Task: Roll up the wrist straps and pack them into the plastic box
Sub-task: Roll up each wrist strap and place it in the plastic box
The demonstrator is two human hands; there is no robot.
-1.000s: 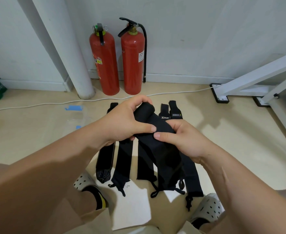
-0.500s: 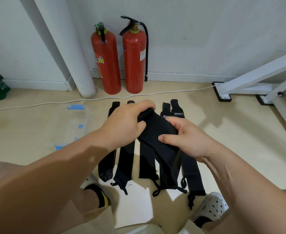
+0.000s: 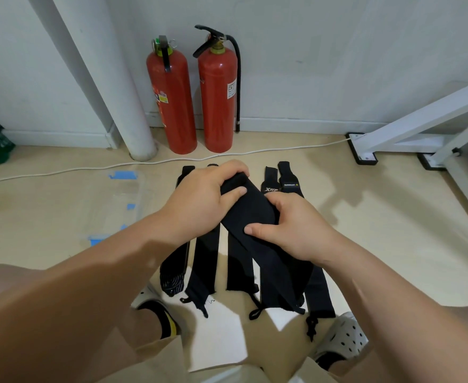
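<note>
The left hand [image 3: 199, 200] curls over the far end of a black wrist strap [image 3: 250, 214], thumb flat on it. The right hand [image 3: 290, 230] pinches the strap just nearer, its tail hanging down. Below it, more straps [image 3: 205, 261] lie side by side on the beige floor [image 3: 379, 230]. The clear plastic box [image 3: 122, 211] sits to the left, and two red fire extinguishers [image 3: 172, 100] stand at the far wall. Half a second ago the left thumb was tucked in.
</note>
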